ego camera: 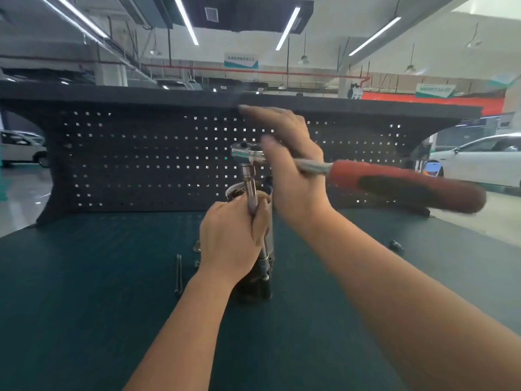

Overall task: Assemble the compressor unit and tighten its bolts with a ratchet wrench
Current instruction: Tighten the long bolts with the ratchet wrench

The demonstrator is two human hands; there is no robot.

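Tightening looks under way, I judge: my left hand [231, 232] has its fingers wrapped round the upright grey metal compressor unit [260, 244] on the dark green counter [84, 292]. Above it, my right hand [293, 165] lies on the red-handled steel ratchet wrench [366, 179]; grip unclear. One wrench, one unit; left of it lie two thin long bolts [178, 273], apparently still unfitted.

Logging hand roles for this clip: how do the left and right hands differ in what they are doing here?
The left hand sits low, fingers curled round the compressor unit and the socket extension. The right hand is higher, fingers mostly straight, at the ratchet wrench near its head, not on the red handle. Both work the same upright assembly on the green mat.
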